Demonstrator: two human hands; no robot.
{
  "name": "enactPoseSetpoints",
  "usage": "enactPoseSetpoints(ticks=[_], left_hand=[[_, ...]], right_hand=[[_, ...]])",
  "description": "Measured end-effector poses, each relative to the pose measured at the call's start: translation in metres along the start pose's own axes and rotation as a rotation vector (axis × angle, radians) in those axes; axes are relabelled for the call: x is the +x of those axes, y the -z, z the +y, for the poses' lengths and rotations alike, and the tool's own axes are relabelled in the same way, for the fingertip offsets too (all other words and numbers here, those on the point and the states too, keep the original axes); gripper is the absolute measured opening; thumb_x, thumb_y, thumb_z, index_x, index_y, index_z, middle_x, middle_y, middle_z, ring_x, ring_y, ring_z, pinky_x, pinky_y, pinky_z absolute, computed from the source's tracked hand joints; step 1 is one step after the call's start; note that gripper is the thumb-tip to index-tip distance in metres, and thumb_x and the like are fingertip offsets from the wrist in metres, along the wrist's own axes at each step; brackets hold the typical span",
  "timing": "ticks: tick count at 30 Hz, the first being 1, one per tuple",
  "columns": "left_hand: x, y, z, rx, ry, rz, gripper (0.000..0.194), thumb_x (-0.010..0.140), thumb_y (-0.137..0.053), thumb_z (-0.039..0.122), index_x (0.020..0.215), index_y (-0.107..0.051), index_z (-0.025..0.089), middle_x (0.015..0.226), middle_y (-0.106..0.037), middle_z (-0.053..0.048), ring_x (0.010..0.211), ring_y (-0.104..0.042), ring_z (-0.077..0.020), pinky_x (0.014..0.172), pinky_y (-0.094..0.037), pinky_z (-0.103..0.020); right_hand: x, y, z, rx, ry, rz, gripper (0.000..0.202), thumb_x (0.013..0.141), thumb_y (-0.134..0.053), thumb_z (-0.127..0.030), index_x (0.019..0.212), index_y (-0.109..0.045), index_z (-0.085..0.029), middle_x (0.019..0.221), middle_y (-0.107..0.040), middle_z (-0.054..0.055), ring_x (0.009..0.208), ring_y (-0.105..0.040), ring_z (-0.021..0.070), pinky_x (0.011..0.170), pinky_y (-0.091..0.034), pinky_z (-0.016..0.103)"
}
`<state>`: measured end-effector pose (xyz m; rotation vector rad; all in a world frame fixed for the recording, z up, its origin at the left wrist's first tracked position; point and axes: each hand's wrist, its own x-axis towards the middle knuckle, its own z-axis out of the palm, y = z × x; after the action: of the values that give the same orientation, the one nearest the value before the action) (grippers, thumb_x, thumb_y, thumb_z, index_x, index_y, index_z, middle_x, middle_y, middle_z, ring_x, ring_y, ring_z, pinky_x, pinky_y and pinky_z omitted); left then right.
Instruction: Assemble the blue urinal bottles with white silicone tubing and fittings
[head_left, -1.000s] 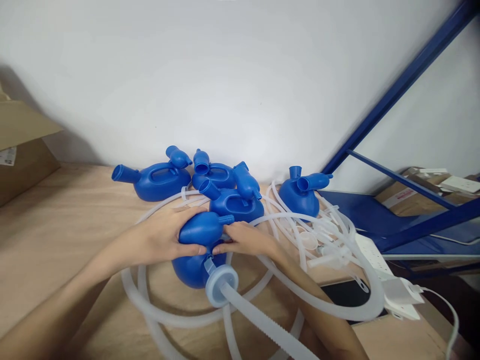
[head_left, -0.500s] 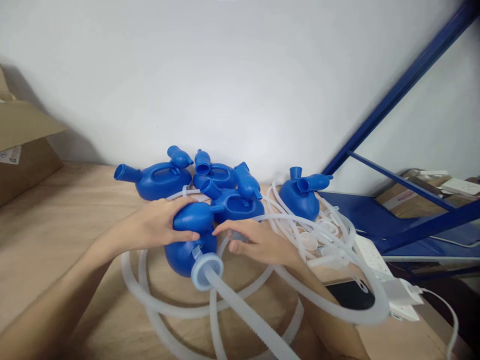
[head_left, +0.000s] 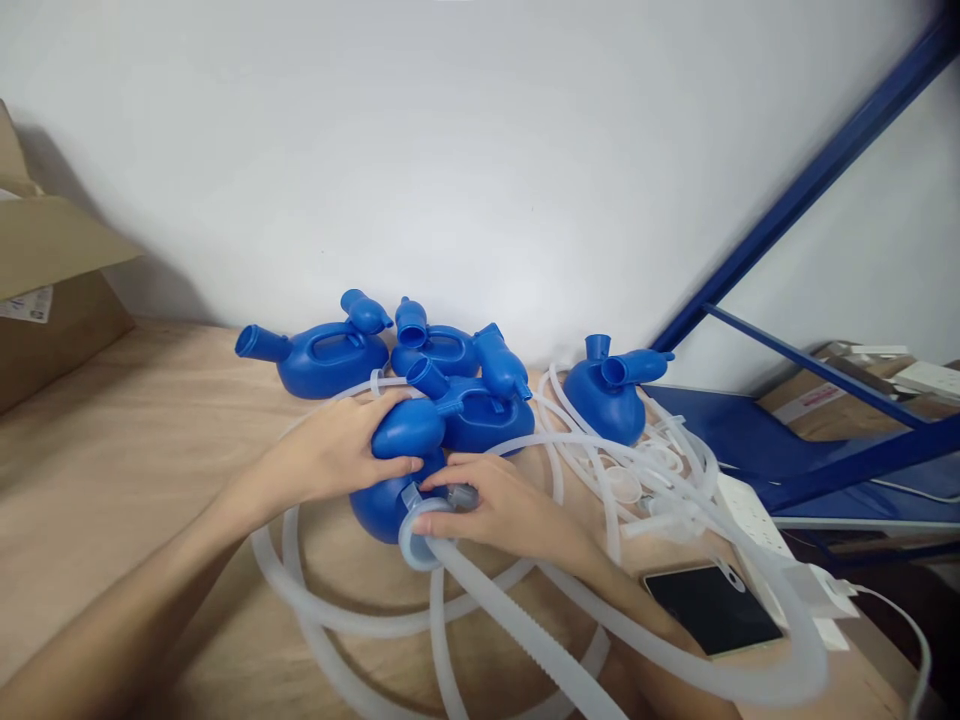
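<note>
Held blue bottle [head_left: 367, 510] sat near centre on the table [head_left: 187, 410], its blue bulb [head_left: 409, 430] uppermost. Left hand [head_left: 322, 455] gripped the bulb, thumb on the near side, fingers curled over beyond. Right hand [head_left: 510, 505] had fingertips narrowed at the pale cap [head_left: 414, 547], thumb on its rim; a small grey piece [head_left: 463, 495] showed between those fingers, firmness of hold unclear.

Main risk, my judgement: drag from the ribbed tube [head_left: 517, 625], running off near right, could have skewed the cap or twisted the bottle. The grey piece could have slipped if the grip opened for the cap.

Tube loops crossed near and right, passing by the phone [head_left: 712, 608] and power strip [head_left: 754, 515]; a snag there could have shifted either. Clear loose parts [head_left: 622, 483] lay tangled at right. Four other blue bottles [head_left: 334, 370] limited space on the far side; cardboard box [head_left: 64, 330] far left, blue shelf frame [head_left: 810, 180] right.
</note>
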<state>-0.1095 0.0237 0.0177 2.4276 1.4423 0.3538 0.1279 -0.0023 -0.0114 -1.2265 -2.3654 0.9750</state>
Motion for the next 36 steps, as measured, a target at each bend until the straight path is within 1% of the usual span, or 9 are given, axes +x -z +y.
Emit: enactPoseSetpoints(ticks=[7, 10, 12, 15, 18, 22, 26, 30, 36], left_hand=[[0.001, -0.004, -0.002, 0.01, -0.036, 0.014, 0.077, 0.09, -0.064, 0.065, 0.155, -0.051, 0.025, 0.142, -0.071, -0.012, 0.116, -0.074, -0.0364, 0.105, -0.053, -0.046], [0.001, -0.002, -0.001, 0.005, -0.025, 0.001, 0.076, 0.09, -0.065, 0.063, 0.155, -0.052, 0.026, 0.131, -0.076, -0.01, 0.116, -0.074, -0.0371, 0.103, -0.054, -0.045], [0.001, 0.0, 0.0, 0.002, -0.015, -0.014, 0.074, 0.091, -0.064, 0.062, 0.154, -0.053, 0.026, 0.121, -0.079, -0.009, 0.115, -0.074, -0.0374, 0.101, -0.054, -0.045], [0.001, 0.001, 0.0, 0.019, 0.012, -0.019, 0.075, 0.09, -0.064, 0.063, 0.154, -0.054, 0.026, 0.125, -0.078, -0.009, 0.118, -0.072, -0.0389, 0.101, -0.054, -0.046], [0.002, -0.001, -0.005, 0.039, 0.002, 0.001, 0.077, 0.088, -0.065, 0.067, 0.153, -0.055, 0.027, 0.14, -0.071, -0.011, 0.127, -0.065, -0.0397, 0.104, -0.053, -0.048], [0.007, -0.001, -0.01, -0.02, -0.038, 0.006, 0.079, 0.082, -0.071, 0.067, 0.145, -0.062, 0.02, 0.143, -0.068, -0.013, 0.133, -0.06, -0.0399, 0.11, -0.05, -0.046], [0.01, 0.002, -0.006, -0.153, 0.006, -0.047, 0.078, 0.081, -0.072, 0.06, 0.147, -0.057, 0.022, 0.132, -0.074, -0.01, 0.118, -0.071, -0.0354, 0.104, -0.053, -0.043], [0.01, 0.003, -0.004, -0.145, 0.032, -0.035, 0.078, 0.082, -0.072, 0.06, 0.149, -0.057, 0.024, 0.118, -0.079, -0.008, 0.11, -0.074, -0.0347, 0.1, -0.053, -0.042], [0.01, 0.002, -0.008, -0.098, 0.03, -0.034, 0.08, 0.081, -0.071, 0.066, 0.149, -0.058, 0.025, 0.119, -0.079, -0.008, 0.109, -0.075, -0.0361, 0.098, -0.053, -0.043]], right_hand=[[-0.003, 0.008, 0.0, -0.02, 0.026, -0.12, 0.046, 0.097, -0.071, -0.06, 0.126, -0.08, -0.026, 0.107, -0.075, 0.003, 0.097, -0.07, 0.0215, 0.084, -0.048, 0.032], [-0.005, 0.009, 0.001, -0.086, 0.08, -0.126, 0.043, 0.103, -0.062, -0.057, 0.128, -0.078, -0.026, 0.113, -0.074, 0.005, 0.106, -0.069, 0.0238, 0.091, -0.049, 0.035], [-0.003, 0.011, 0.003, -0.124, 0.103, -0.123, 0.041, 0.103, -0.064, -0.055, 0.128, -0.078, -0.025, 0.111, -0.073, 0.005, 0.103, -0.069, 0.023, 0.09, -0.05, 0.035], [0.005, 0.016, 0.012, -0.044, 0.142, -0.148, 0.04, 0.098, -0.072, -0.053, 0.124, -0.078, -0.024, 0.108, -0.074, 0.003, 0.097, -0.07, 0.0203, 0.086, -0.052, 0.031], [0.017, 0.016, 0.027, 0.122, 0.229, -0.157, 0.031, 0.108, -0.06, -0.041, 0.125, -0.076, -0.022, 0.117, -0.076, 0.005, 0.105, -0.072, 0.0186, 0.094, -0.054, 0.03], [0.027, 0.005, 0.046, 0.042, 0.395, -0.117, 0.031, 0.111, -0.053, -0.03, 0.13, -0.076, -0.023, 0.131, -0.074, 0.007, 0.119, -0.07, 0.0194, 0.104, -0.053, 0.032], [0.031, -0.008, 0.059, -0.144, 0.473, -0.025, 0.038, 0.114, -0.046, -0.036, 0.128, -0.078, -0.023, 0.121, -0.077, 0.006, 0.102, -0.075, 0.0171, 0.09, -0.056, 0.028], [0.036, -0.013, 0.066, -0.238, 0.569, 0.026, 0.04, 0.115, -0.042, -0.035, 0.124, -0.078, -0.02, 0.112, -0.079, 0.006, 0.09, -0.074, 0.0138, 0.076, -0.054, 0.024], [0.035, -0.019, 0.061, -0.585, 0.73, 0.162, 0.025, 0.113, -0.046, -0.021, 0.12, -0.07, -0.02, 0.101, -0.077, 0.005, 0.078, -0.07, 0.0144, 0.064, -0.044, 0.028]])
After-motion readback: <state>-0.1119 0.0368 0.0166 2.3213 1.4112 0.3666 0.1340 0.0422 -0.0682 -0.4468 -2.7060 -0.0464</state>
